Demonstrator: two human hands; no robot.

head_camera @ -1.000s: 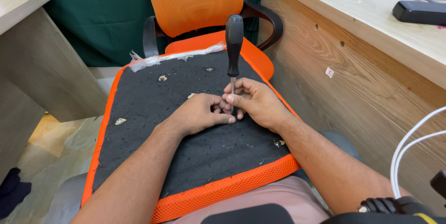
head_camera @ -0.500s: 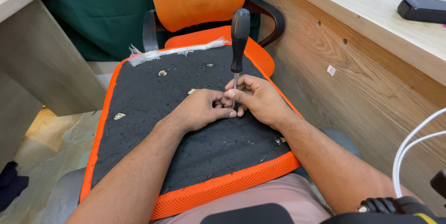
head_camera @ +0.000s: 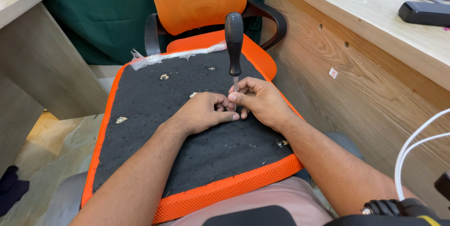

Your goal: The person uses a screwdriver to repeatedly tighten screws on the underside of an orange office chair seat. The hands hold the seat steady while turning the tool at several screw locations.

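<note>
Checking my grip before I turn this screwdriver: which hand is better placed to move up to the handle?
Probably the right hand: its fingers pinch the shaft just under the black handle of the screwdriver. The left hand lies lower, flat on the seat cushion, at the tip.

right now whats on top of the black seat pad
Both hands, left hand and right hand, pinch an upright screwdriver on the seat pad. Small metal fittings dot it. The screwdriver tip is hidden by fingers.

Both the left hand (head_camera: 204,112) and right hand (head_camera: 262,102) pinch the shaft of an upright black-handled screwdriver (head_camera: 234,43) on an upturned orange-edged seat cushion (head_camera: 187,155).
</note>
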